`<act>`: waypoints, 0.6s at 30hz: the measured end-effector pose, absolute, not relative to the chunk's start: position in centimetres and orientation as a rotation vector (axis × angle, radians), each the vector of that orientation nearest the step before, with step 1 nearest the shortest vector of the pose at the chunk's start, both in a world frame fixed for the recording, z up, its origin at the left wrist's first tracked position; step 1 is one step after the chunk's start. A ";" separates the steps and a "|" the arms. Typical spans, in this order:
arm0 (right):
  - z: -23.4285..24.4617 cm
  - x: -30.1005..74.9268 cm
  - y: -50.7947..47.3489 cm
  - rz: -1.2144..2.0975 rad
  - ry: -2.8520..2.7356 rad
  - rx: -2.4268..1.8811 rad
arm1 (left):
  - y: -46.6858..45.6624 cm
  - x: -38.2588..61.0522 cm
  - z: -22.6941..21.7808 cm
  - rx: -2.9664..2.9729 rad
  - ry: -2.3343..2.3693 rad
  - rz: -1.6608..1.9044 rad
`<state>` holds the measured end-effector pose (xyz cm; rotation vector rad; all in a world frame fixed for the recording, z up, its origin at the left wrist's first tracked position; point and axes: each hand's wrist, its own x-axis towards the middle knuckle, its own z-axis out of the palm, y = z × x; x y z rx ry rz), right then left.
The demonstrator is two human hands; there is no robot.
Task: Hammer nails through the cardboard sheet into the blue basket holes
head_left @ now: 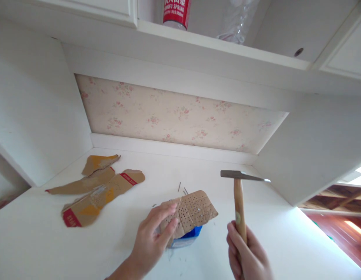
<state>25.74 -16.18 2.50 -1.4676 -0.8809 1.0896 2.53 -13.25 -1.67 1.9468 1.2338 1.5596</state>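
In the head view, my right hand (246, 251) is wrapped round the wooden handle of a hammer (239, 198). Its metal head is raised above the white surface, with a thin tapered end pointing right. My left hand (154, 231) grips the left side of a piece of cardboard (194, 210) pitted with many small holes. Thumb and forefinger rest on its top; whether a nail is between them I cannot make out. Beneath the cardboard shows a blue object (192, 233), mostly covered. Just behind it lie a nail (179, 187) and a few more thin ones.
Torn cardboard pieces (100, 194) lie on the left of the white tabletop (124, 256). White side panels and a floral-papered back wall (168, 112) enclose it. Overhead, a shelf (221, 44) carries a red-labelled bottle (176, 11) and a clear plastic item (240, 23).
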 end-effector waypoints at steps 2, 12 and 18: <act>2.5 26.3 -13.7 1.057 -0.930 -1.460 | -13.1 2.3 -1.5 1.854 1.278 1.592; -2.4 29.5 -8.4 0.610 -1.241 -2.011 | -11.6 2.5 -2.0 1.240 1.494 1.556; -2.3 30.7 -8.6 0.466 -1.531 -2.269 | -10.7 2.5 -2.4 0.717 1.302 1.409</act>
